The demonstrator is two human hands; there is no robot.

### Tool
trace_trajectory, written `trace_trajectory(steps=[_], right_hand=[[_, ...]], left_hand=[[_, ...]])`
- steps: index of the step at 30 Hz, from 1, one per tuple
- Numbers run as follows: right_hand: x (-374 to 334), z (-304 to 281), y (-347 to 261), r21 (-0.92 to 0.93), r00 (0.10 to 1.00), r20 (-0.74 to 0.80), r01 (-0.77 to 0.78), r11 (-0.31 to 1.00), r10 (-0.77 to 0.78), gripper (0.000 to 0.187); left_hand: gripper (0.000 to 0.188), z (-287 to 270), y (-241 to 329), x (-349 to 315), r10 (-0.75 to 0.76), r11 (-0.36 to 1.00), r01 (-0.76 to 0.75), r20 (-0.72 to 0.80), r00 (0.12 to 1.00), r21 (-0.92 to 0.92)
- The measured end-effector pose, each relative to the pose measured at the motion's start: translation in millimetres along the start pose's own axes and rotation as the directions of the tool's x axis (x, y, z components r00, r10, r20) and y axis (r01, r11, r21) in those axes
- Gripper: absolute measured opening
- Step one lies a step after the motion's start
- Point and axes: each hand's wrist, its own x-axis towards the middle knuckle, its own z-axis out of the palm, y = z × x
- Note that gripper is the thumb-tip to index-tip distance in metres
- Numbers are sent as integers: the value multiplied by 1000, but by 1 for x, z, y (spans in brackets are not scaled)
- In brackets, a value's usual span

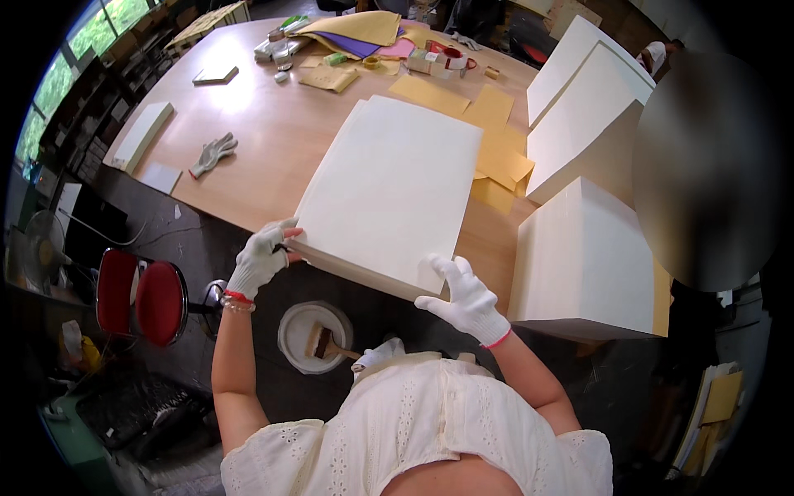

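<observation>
A thick stack of large white paper sheets (pixel 393 174) lies on the wooden table, its near edge at the table's front. My left hand (pixel 260 258), in a white knit glove with bare fingertips showing, touches the stack's near left corner with fingers apart. At the near right corner is my right hand (pixel 467 302), also gloved, its thumb and fingers spread against the edge. Neither hand is closed round the paper. Below, a white bucket (pixel 289 335) holds a wide brush (pixel 322 343) resting across its rim.
Tall white paper stacks (pixel 571 256) stand at the right. Brown paper sheets (pixel 496 124) lie behind my stack. A spare glove (pixel 215 155) and a white block (pixel 142 136) are at the table's left. Folders, tape and bottles crowd the far edge. A red chair (pixel 160 302) stands at left.
</observation>
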Motion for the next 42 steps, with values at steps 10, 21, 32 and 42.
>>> trace_trajectory(steps=[10, 21, 32, 42], right_hand=[[1, 26, 14, -58, 987, -121, 100, 993, -107, 67], [3, 26, 17, -25, 981, -127, 146, 989, -148, 64], [1, 28, 16, 12, 967, -171, 192, 981, -187, 65], [-12, 10, 10, 78, 992, 115, -51, 996, 42, 66]], left_hand=[[33, 22, -22, -4, 133, 983, -161, -263, 956, -87], [33, 27, -32, -9, 220, 973, -232, -328, 919, 3], [29, 8, -28, 7, 127, 989, -136, -136, 983, -56], [38, 13, -33, -14, -160, 976, 149, -56, 986, -158]])
